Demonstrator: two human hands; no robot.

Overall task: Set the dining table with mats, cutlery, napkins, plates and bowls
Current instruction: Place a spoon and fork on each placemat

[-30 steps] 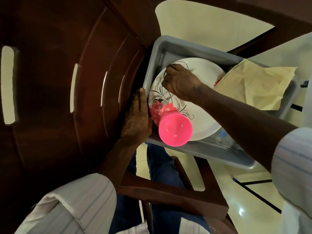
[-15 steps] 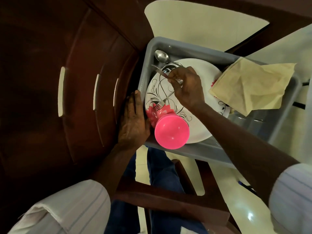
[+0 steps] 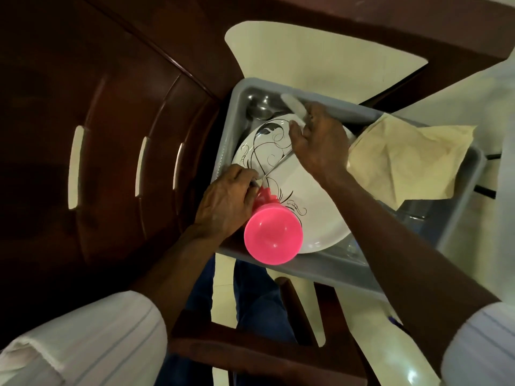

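Observation:
A grey plastic tub holds a white plate with black swirls, and an upturned pink cup sits on the plate's near edge. My right hand is over the plate's far side, gripping a white-handled utensil and the handle of a thin metal fork. The fork slants down-left across the plate. My left hand pinches the fork's head beside the pink cup. Metal spoons lie in the tub's far left corner. A tan napkin drapes over the tub's right side.
The dark wooden dining table runs along the left, against the tub. The tub rests on a wooden chair, whose dark frame shows below. Pale tiled floor lies beyond. A clear glass is partly hidden under the plate.
My left hand left the tub's rim and took hold of the fork's head. My right hand moved toward the tub's far side, still holding the cutlery.

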